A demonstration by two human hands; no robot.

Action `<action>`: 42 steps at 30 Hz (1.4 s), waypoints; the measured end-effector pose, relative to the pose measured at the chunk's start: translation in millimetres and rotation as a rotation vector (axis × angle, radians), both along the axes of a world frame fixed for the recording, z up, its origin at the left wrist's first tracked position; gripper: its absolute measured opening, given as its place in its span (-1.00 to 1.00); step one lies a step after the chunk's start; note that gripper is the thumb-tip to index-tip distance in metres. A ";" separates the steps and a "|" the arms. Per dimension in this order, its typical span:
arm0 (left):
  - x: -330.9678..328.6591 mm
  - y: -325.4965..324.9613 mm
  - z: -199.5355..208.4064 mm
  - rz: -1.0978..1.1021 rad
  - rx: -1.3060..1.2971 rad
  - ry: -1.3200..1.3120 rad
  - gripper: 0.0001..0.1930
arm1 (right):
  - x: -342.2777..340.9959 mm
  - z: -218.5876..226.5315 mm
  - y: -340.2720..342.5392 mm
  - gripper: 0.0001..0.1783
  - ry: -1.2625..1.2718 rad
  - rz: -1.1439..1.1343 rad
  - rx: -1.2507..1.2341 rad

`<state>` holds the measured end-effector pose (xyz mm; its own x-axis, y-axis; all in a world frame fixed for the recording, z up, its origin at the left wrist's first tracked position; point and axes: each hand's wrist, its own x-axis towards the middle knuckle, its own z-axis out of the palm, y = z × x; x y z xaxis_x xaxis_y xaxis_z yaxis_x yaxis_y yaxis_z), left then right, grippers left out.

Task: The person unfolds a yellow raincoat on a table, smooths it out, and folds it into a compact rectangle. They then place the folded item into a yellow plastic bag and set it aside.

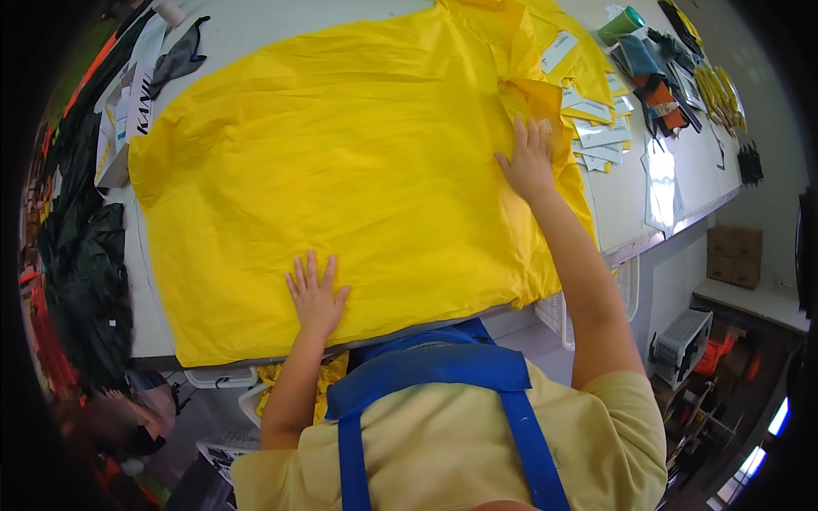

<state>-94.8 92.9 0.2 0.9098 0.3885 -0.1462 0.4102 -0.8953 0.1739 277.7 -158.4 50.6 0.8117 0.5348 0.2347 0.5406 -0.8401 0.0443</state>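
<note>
A large sheet of bright yellow fabric [366, 162] is spread over the white table and hangs slightly past its front edge. My left hand [317, 298] lies flat on it near that edge, fingers spread. Farther off to the right, my right hand [528, 162] rests on the fabric with its fingers stretched out, beside a gathered, folded part [524, 94]. Close to its fingertips a small pale tag or sticker [545, 126] shows on the yellow material. Neither hand grips anything.
Flat yellow packets with white labels [601, 132] lie right of the fabric. Beyond them are a green cylinder [622, 24], an orange-and-black item [660, 102] and a clear plastic sheet [662, 183]. An open white box [128, 128] and dark green fabric [85, 281] sit left. White baskets [558, 319] stand below.
</note>
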 end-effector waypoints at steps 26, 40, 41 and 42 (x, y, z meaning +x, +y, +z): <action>6.2 -8.7 -9.6 -0.072 0.101 -0.025 -0.41 | 94.3 -39.8 -146.1 -0.44 0.069 -0.004 0.346; 131.6 -217.1 48.3 -0.985 -0.621 -0.205 -0.41 | -283.1 -209.8 -103.2 -0.34 1.257 -0.678 2.626; 136.7 -238.4 41.9 -1.128 -0.545 -0.224 -0.42 | -276.6 -215.7 -105.7 -0.35 1.116 -0.757 2.690; 138.7 -249.7 34.7 -1.096 -0.482 -0.144 -0.41 | -269.5 -216.9 -115.0 -0.36 0.979 -0.836 2.740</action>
<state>43.9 -156.8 35.0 0.7421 -0.6670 0.0667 -0.5778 -0.5861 0.5681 8.2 -273.4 -166.2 0.7399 -0.0379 -0.6716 -0.1912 0.9454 -0.2640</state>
